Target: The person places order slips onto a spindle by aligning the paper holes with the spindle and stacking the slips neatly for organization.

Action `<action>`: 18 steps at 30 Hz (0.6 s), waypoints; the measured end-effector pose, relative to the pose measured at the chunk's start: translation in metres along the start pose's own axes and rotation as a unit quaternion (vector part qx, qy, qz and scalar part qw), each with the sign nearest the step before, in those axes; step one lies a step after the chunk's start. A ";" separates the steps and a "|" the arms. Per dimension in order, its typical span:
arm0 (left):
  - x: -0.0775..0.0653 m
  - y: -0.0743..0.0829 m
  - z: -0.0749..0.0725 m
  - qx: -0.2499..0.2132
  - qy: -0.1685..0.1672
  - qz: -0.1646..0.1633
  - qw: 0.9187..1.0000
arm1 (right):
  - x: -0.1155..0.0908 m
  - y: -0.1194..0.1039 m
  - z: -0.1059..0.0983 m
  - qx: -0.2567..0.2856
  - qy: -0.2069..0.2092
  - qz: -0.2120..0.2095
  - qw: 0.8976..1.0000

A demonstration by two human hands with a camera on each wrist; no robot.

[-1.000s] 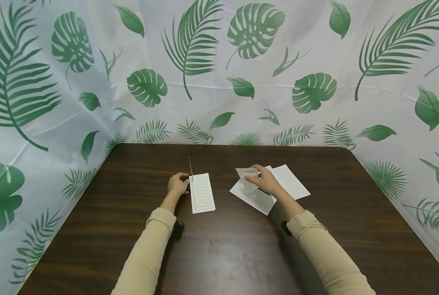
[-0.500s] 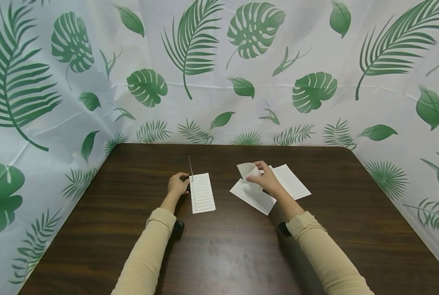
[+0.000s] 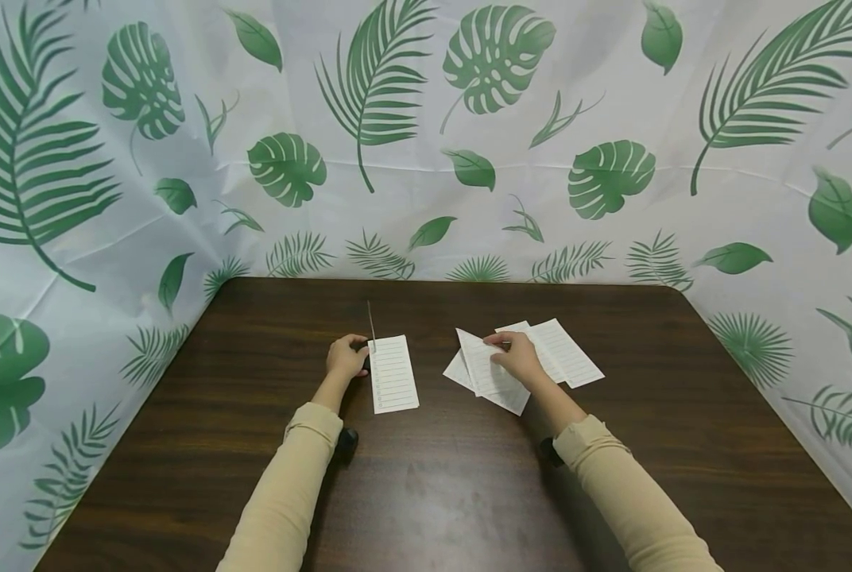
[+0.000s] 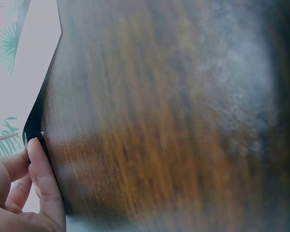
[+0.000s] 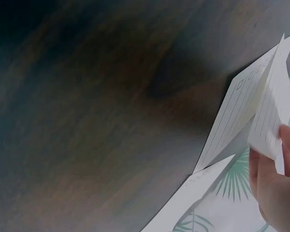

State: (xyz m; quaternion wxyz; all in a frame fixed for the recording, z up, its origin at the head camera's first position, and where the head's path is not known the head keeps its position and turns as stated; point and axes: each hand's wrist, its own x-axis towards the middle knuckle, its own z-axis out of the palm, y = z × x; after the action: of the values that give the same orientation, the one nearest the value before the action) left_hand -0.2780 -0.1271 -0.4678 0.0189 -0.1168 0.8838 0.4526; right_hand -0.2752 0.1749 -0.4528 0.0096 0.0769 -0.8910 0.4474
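Note:
At the left of the table, my left hand (image 3: 345, 357) pinches a black clip-like piece (image 4: 34, 123) at the edge of a stack of lined checklist sheets (image 3: 393, 377). A thin straight rod (image 3: 371, 320) sticks up beside the stack. My right hand (image 3: 519, 357) holds a lined sheet (image 3: 478, 357) between thumb and fingers, above other loose sheets. That sheet is bent and tilted, as the right wrist view shows. Beneath it lies another lined sheet (image 5: 249, 89) with small checkboxes. How far the black piece reaches over the stack is hidden by the fingers.
More lined sheets (image 3: 567, 355) lie overlapping to the right of my right hand. The dark wooden table (image 3: 426, 477) ends at a leaf-printed white curtain (image 3: 412, 183) behind and at both sides.
The sheet in my right hand was curled up and has come down flatter over the loose sheets, its far corner now pointing left. My left hand stays in place by the stack.

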 end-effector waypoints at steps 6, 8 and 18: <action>-0.001 0.002 -0.001 0.004 0.002 0.002 1.000 | 0.000 -0.004 0.003 -0.001 0.037 -0.017 0.999; -0.001 0.002 -0.001 0.005 0.004 0.001 1.000 | 0.000 -0.005 0.004 0.003 0.053 -0.022 0.998; -0.001 0.002 -0.001 0.002 0.003 0.002 1.000 | 0.009 0.021 0.009 0.105 0.039 -0.061 0.992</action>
State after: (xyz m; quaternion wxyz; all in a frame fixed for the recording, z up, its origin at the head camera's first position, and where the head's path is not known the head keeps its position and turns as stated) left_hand -0.2778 -0.1267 -0.4659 0.0153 -0.1162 0.8852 0.4503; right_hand -0.2868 0.1785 -0.4745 0.0638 0.1143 -0.8315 0.5399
